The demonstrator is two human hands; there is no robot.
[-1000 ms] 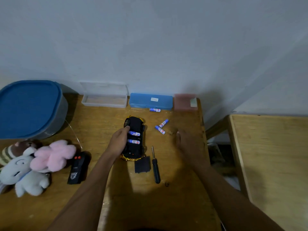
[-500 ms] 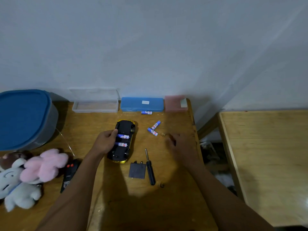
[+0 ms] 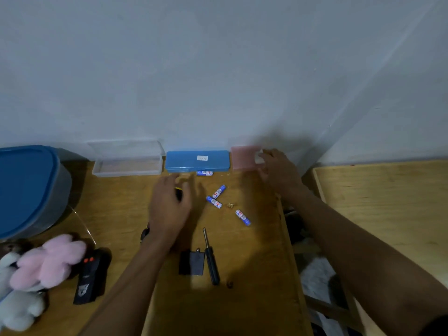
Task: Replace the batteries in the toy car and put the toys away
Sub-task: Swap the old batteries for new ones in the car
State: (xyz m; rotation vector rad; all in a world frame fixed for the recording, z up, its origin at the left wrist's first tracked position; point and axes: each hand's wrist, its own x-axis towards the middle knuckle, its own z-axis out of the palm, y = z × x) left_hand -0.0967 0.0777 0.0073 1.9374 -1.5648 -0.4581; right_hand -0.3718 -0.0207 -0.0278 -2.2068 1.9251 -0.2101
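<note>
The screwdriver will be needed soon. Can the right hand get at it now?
Probably yes. The screwdriver lies uncovered on the table, the cover only beside it. The right hand is at the pink box; only loose batteries lie between.

Dim, bluish-grey light; soft and smeary.
Left hand [image 3: 169, 209] and right hand [image 3: 278, 175] are motion-blurred; faint shadows fall on the table [image 3: 254, 299] just right of the left, and on the wall [image 3: 278, 139] above the right; edges bow.

Blue case [image 3: 196, 161], pink box [image 3: 243, 157] (translucent); pink plush [image 3: 48, 260]
</note>
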